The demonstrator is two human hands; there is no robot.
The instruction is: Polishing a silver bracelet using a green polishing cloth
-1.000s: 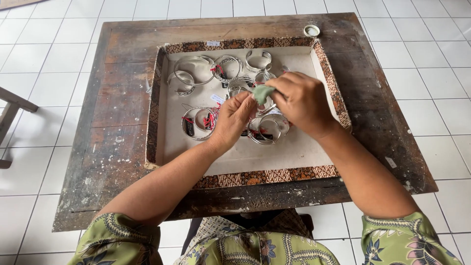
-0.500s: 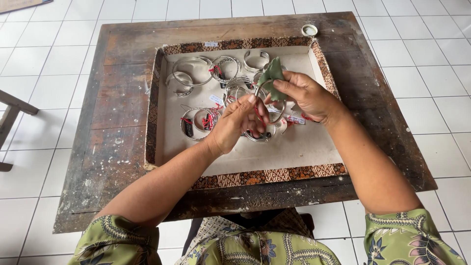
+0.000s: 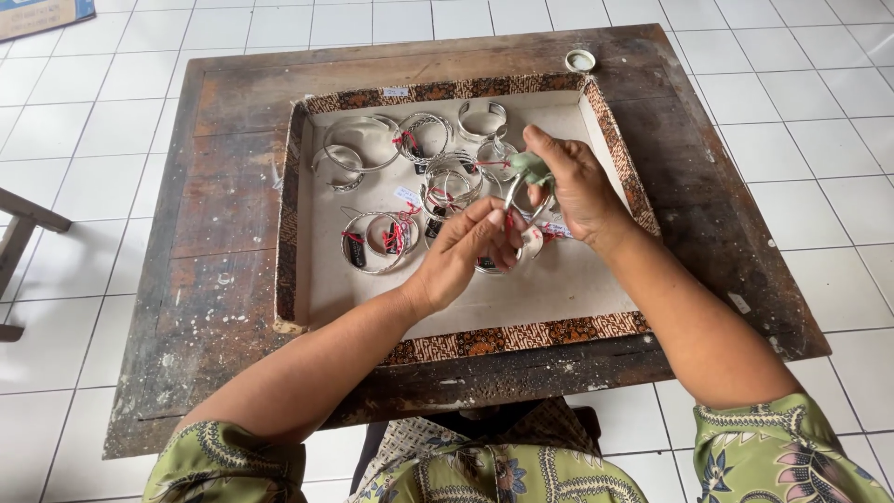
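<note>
A worn wooden counter is standing on a white tiled floor, daylight falling evenly.

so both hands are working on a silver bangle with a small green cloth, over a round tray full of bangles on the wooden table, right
Not quite: the tray is rectangular, not round, with a patterned brown border, as the head view shows. The rest holds: the left hand and right hand work a silver bangle with a small green cloth over the wooden table.
</note>
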